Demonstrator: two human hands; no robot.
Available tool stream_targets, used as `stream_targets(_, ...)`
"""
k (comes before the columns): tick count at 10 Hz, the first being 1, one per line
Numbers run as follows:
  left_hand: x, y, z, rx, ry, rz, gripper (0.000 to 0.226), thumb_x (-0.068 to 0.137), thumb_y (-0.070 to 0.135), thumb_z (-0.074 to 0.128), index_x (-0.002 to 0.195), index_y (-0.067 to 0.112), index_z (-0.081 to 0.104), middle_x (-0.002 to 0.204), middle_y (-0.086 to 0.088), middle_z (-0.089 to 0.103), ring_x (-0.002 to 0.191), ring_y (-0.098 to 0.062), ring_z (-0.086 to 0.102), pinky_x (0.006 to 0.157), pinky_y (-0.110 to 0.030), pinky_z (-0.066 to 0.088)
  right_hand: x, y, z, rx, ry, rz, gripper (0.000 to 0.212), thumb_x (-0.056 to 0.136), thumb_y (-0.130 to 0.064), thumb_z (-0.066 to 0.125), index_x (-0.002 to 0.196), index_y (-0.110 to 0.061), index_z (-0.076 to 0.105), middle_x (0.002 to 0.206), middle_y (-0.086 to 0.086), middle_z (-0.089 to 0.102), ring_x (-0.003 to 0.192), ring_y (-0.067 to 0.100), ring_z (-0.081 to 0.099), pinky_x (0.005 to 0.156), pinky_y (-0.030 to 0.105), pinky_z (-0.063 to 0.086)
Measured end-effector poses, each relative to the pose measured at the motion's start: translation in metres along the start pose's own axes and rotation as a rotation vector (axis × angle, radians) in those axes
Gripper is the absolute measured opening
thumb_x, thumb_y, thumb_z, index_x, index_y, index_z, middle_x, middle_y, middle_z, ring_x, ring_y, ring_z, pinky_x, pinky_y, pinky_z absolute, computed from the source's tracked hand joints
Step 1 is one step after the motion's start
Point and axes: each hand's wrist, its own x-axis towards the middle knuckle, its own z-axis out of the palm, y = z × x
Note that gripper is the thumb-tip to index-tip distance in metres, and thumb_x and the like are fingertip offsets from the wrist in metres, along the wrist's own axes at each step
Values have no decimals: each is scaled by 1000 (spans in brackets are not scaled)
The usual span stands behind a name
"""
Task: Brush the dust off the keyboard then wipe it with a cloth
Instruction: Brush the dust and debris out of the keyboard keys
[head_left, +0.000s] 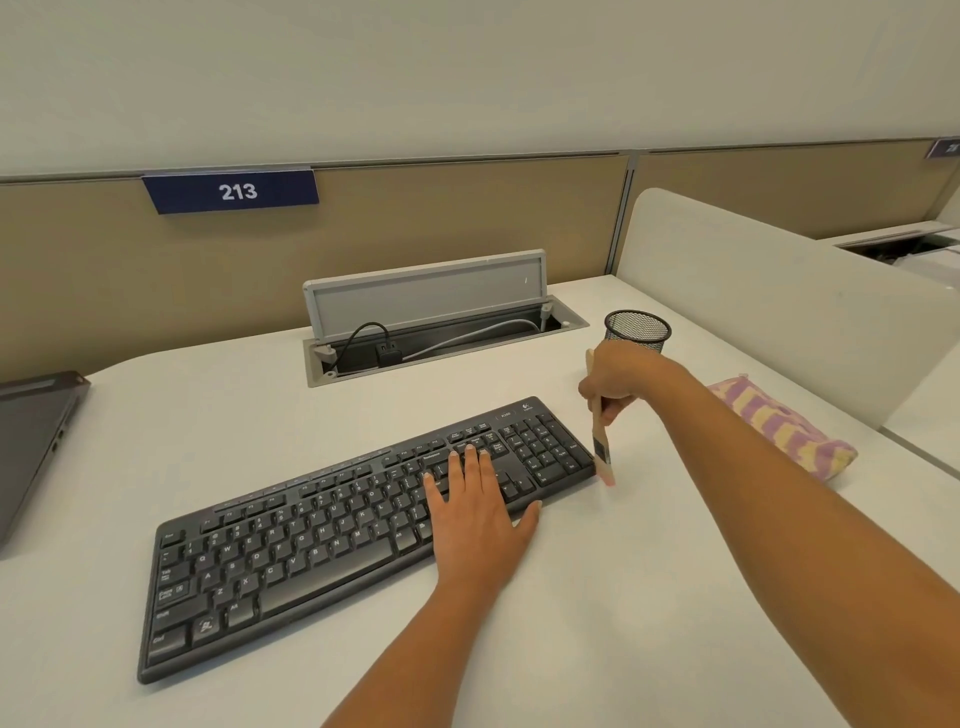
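Keyboard (311, 535) sits near a cable well (441, 367) holding cords (358, 338). Left hand (478, 514) lies flat on its keys, grip unclenched; right hand (618, 379) clamps a downturned paintbrush (601, 447) in its grip.

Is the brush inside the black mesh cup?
No, the right hand holds the brush outside the cup, bristles by the keyboard's right end.

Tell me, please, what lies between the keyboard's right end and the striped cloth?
In the head view, the brush, gripped by the right hand, hangs bristles down beside the keyboard; the right forearm crosses over the desk before the cloth.
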Motion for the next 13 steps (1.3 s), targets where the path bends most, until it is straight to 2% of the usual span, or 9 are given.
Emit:
stream_targets(2, 0, 0, -1, -3, -2, 1, 108, 63, 67, -21, 152, 11, 0, 161, -7, -1, 147, -24, -4, 116, -51, -3, 9, -10, 21, 201, 326, -169, 34, 92, -29, 55, 101, 3, 64, 102, 19, 67, 92, 28, 64, 71, 31, 45)
stream_targets(4, 0, 0, 0, -7, -1, -1, 108, 63, 67, -21, 152, 11, 0, 161, -7, 0, 147, -24, -4, 116, -51, -4, 9, -8, 34, 189, 282, -156, 32, 94, -26, 53, 102, 4, 59, 111, 21, 61, 86, 23, 53, 62, 29, 40)
stream_targets(5, 0, 0, -1, -3, -3, -2, 103, 69, 69, -18, 152, 11, -1, 161, -7, -1, 147, -24, -5, 115, -51, -4, 5, -6, 27, 133, 194, -159, 24, 93, -18, 54, 72, -7, 48, 113, 22, 61, 95, 29, 61, 71, 36, 49)
stream_targets(6, 0, 0, -1, -1, -16, -1, 94, 80, 72, -7, 152, 11, -2, 161, -7, -2, 147, -24, -6, 116, -51, -4, 3, -3, 17, 61, 75, -145, 25, 92, -15, 55, 67, -13, 51, 101, 18, 68, 86, 25, 66, 69, 28, 51)
stream_targets(7, 0, 0, -1, -2, -5, 2, 107, 64, 69, -21, 152, 11, 0, 161, -7, -1, 147, -24, -5, 116, -51, -3, 0, -2, 9, 34, -40, -95, 16, 92, -15, 55, 85, -3, 62, 74, 10, 68, 62, 20, 65, 71, 27, 54)
stream_targets(8, 0, 0, -1, -11, -6, 3, 109, 62, 69, -22, 152, 11, -1, 161, -7, -1, 147, -24, -5, 116, -52, -3, -5, -4, 5, 2, -121, -64, 18, 92, -12, 55, 80, 1, 60, 78, 15, 69, 53, 17, 64, 70, 28, 56)
stream_targets(10, 0, 0, 0, -8, -3, 3, 109, 62, 68, -23, 152, 11, 0, 161, -7, 0, 147, -24, -4, 116, -52, -2, -5, -10, 7, 57, 60, -88, 20, 92, -14, 52, 82, -1, 63, 73, 12, 69, 47, 13, 64, 67, 27, 56)
stream_targets(11, 0, 0, -1, -8, -2, 1, 109, 62, 67, -23, 152, 11, 0, 161, -7, 0, 147, -24, -4, 116, -51, -2, 1, -14, 19, 181, 240, -165, 29, 92, -22, 56, 104, 3, 64, 99, 18, 69, 88, 28, 68, 84, 37, 54)
stream_targets(13, -1, 0, -2, -7, 1, 3, 109, 62, 67, -23, 152, 11, 0, 161, -7, 0, 147, -25, -4, 116, -51, -2, 8, -12, 42, 311, 232, -217, 32, 92, -26, 57, 107, 2, 64, 103, 18, 66, 89, 28, 65, 71, 31, 52)
